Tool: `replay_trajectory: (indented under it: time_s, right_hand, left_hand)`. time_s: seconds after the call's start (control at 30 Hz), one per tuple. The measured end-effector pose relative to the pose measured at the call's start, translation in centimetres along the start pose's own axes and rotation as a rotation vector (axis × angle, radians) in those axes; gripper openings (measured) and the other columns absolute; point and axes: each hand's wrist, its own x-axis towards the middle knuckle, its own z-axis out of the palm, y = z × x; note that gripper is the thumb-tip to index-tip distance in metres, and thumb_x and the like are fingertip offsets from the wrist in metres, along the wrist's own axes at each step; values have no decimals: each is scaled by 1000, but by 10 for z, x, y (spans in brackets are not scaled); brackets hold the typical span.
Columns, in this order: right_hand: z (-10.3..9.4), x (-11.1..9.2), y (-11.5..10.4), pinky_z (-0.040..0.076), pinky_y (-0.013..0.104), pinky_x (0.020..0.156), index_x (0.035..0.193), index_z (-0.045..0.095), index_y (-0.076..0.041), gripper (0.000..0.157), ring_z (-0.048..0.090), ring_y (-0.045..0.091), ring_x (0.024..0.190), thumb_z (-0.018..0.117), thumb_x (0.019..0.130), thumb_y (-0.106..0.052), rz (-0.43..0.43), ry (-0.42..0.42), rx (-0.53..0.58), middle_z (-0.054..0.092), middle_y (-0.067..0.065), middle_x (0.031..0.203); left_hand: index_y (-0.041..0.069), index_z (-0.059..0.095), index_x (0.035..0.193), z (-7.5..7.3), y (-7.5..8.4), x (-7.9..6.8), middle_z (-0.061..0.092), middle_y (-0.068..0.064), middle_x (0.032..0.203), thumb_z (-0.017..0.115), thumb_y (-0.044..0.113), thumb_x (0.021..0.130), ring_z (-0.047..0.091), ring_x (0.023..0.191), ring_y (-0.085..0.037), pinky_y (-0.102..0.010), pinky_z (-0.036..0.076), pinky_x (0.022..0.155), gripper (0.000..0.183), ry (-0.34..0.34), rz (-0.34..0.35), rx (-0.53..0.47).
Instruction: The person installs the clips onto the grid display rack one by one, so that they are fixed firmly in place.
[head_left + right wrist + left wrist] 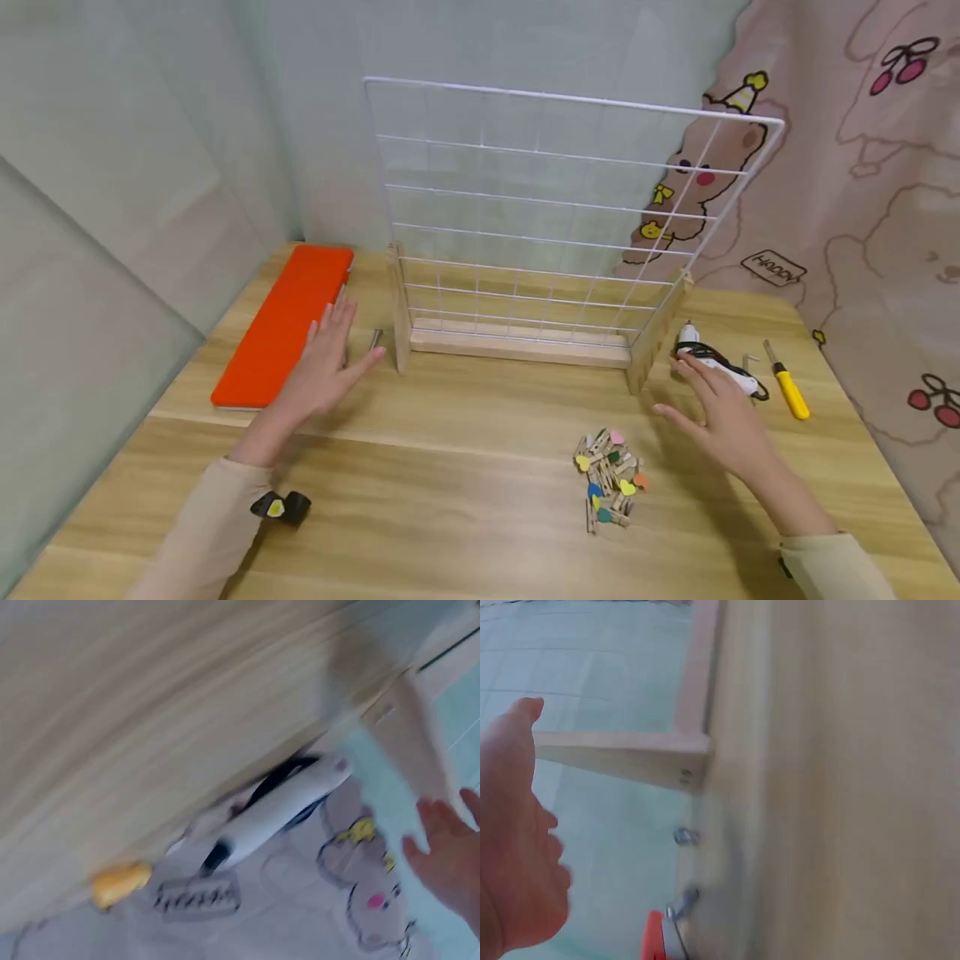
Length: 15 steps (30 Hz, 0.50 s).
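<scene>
A white wire grid panel [555,208] stands upright in a wooden base [517,343] with a wooden side piece at each end. My left hand [321,360] is held left of that stand with fingers straight and thumb spread, holding nothing. Beside it are a flat orange case [281,325] and a metal bolt [377,338]. To the right of the stand, my right hand [723,417] has its fingers extended and holds nothing. Its fingertips overlap a white tool with a black cord wrapped round it [738,379] in the head view; the right wrist view shows this white tool [285,810] apart from the fingers.
Small wooden clothespins [609,479] with coloured hearts lie heaped at the front, right of centre. A yellow-handled screwdriver [792,393] lies near the right edge, with a small bent metal piece [750,360] beside it. Curtains hang behind the table [420,500].
</scene>
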Motion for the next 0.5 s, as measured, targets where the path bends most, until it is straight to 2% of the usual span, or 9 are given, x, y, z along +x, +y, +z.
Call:
replay_trajectory:
  time_s: [0.07, 0.13, 0.27, 0.37, 0.43, 0.5]
  right_hand:
    - [6, 4, -10, 24, 53, 95, 130, 39, -13, 63, 35, 36, 117, 62, 77, -39, -57, -22, 91, 38, 11, 133]
    - [14, 8, -19, 31, 51, 91, 126, 44, -11, 56, 41, 32, 113, 61, 79, -36, -105, -88, 173, 45, 9, 127]
    - [27, 14, -31, 44, 38, 81, 118, 53, -10, 43, 53, 18, 96, 59, 82, -32, -185, -232, 258, 57, 3, 108]
    - [32, 15, -33, 47, 27, 71, 113, 57, -9, 37, 56, 8, 84, 59, 82, -30, -171, -301, 313, 60, -2, 98]
    - [33, 13, -33, 47, 24, 69, 109, 59, -8, 34, 56, 6, 80, 59, 82, -29, -126, -331, 356, 60, -4, 92]
    - [34, 11, -33, 48, 22, 66, 104, 61, -8, 31, 56, 4, 75, 60, 82, -29, -79, -354, 402, 60, -6, 86]
  left_hand:
    - [18, -5, 139, -2, 2, 12, -7, -3, 145, 41, 49, 86, -10, 131, -20, -50, -1, 102, 77, -5, 11, -107]
    - [19, -3, 140, -3, 6, 26, -3, -4, 145, 43, 47, 87, -5, 132, -21, -50, 2, 102, 76, 2, 8, -216]
    - [23, 1, 140, -4, 18, 48, 4, -1, 145, 46, 47, 85, 5, 131, -21, -48, 9, 103, 75, 41, -33, -387]
    - [23, 5, 140, -6, 29, 58, 8, 0, 145, 50, 40, 85, 10, 131, -17, -41, 12, 105, 73, 60, -67, -579]
    - [17, 8, 140, -8, 39, 62, 10, -4, 145, 53, 33, 86, 12, 131, -18, -39, 13, 105, 72, 67, -84, -687]
    - [10, 16, 139, -10, 48, 65, 17, -11, 142, 54, 24, 86, 18, 129, -23, -40, 17, 103, 66, 78, -74, -750]
